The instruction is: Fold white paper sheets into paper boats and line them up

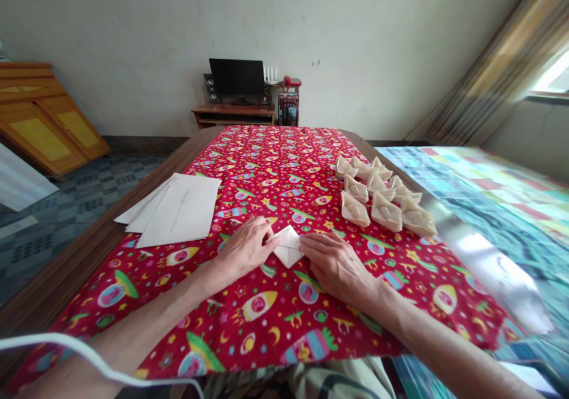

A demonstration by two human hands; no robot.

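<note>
A small white folded paper (288, 248), diamond-shaped with crease lines, lies on the red patterned cloth between my hands. My left hand (246, 242) pinches its left corner, thumb and fingers closed together. On the opposite corner, my right hand (335, 262) has its fingers pressed together over the paper's edge. Left of my hands rests a fanned stack of white paper sheets (182, 209) with faint print. To the right stand several folded cream paper boat shapes (386, 210), grouped in rows.
The red cloth (262, 304) covers most of a brown wooden table (53, 286). A white cable (98, 360) crosses the lower left, near my left forearm. Beyond the table are a monitor (237, 77) and a small desk (233, 114). A bed (498, 209) adjoins the right side.
</note>
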